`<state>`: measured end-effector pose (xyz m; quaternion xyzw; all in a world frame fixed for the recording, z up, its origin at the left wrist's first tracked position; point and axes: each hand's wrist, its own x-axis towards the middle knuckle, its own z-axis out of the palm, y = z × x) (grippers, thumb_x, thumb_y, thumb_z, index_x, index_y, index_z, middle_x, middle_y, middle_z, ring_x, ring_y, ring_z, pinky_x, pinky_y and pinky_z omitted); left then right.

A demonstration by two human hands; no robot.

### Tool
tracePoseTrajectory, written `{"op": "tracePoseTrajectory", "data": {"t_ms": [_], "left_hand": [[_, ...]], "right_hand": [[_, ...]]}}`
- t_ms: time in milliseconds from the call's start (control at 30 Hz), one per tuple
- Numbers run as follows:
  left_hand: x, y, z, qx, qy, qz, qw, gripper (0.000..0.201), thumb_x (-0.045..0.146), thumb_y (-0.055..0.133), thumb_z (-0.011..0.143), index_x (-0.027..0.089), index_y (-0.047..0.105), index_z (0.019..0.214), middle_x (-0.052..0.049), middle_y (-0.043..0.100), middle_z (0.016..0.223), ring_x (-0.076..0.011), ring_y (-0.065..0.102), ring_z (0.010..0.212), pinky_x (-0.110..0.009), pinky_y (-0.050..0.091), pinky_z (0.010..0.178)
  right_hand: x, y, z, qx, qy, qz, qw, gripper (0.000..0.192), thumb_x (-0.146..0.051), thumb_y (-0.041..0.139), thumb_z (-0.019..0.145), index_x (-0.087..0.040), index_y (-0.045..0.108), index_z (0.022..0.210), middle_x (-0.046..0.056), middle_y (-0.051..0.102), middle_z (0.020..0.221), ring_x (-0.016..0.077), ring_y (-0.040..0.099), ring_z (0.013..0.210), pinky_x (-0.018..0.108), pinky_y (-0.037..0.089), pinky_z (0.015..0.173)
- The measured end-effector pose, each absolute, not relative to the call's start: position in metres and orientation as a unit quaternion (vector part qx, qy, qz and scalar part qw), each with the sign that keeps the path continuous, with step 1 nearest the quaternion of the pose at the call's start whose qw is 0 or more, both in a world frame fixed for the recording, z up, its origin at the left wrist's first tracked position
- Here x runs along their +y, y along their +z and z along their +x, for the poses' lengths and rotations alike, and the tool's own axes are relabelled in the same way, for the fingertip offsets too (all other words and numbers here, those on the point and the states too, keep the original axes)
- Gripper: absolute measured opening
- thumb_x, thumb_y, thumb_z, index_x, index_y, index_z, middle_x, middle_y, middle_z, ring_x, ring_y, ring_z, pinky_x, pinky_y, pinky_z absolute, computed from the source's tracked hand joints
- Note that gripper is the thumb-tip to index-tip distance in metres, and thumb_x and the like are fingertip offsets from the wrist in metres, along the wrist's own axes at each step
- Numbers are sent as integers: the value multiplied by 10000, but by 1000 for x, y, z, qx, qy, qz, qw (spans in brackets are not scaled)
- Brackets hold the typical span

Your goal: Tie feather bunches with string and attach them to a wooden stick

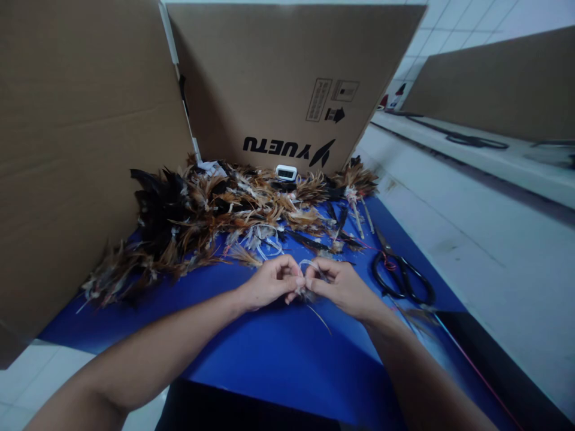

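2 bare forearms, no sleeves — hands ungloved

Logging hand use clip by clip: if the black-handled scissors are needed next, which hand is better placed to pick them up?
Probably the right hand: the black-handled scissors lie on the blue table cover just beyond it, while the left hand would have to cross over. Both hands pinch a small pale feather bundle.

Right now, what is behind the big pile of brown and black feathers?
Behind the brown-and-black feather pile stand brown cardboard box walls and a small white digital timer. The feathers hide the blue mat beneath.
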<state>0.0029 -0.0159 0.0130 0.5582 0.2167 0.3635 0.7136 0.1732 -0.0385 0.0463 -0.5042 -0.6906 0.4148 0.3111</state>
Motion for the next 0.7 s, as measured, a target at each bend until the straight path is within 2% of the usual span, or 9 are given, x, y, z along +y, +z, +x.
{"op": "tracePoseTrajectory", "data": {"t_ms": [200, 300, 500, 700], "left_hand": [[-15, 13, 2, 208, 373, 532, 732, 301, 328, 679, 700, 132, 455, 746, 3, 575, 618, -48, 484, 450, -179, 380, 439], [-14, 13, 2, 204, 377, 519, 739, 309, 330, 689, 691, 130, 460, 748, -2, 586, 626, -42, 477, 438, -176, 373, 435], [-14, 13, 1, 200, 377, 512, 745, 317, 338, 697, 683, 129, 472, 760, -6, 591, 631, -39, 472, 431, -180, 372, 442], [-14, 12, 1, 193, 374, 507, 752, 307, 331, 698, 682, 132, 475, 751, 5, 584, 616, -43, 482, 434, -179, 374, 448]], "right_hand": [[-39, 44, 174, -651, 476, -494, 325, 133, -274, 599, 729, -170, 535, 677, -14, 546, 607, 102, 492, 559, 231, 402, 533], [-38, 45, 176, -622, 506, -489, 343, 201, -337, 610, 737, -168, 518, 676, -25, 521, 581, 92, 469, 519, 229, 383, 504], [-36, 48, 180, -621, 490, -489, 367, 252, -393, 644, 705, -177, 516, 678, -45, 470, 566, 82, 424, 501, 222, 351, 488], [-38, 50, 181, -685, 440, -477, 331, 179, -334, 637, 727, -185, 562, 791, -6, 563, 697, 115, 514, 621, 230, 412, 568]]}}
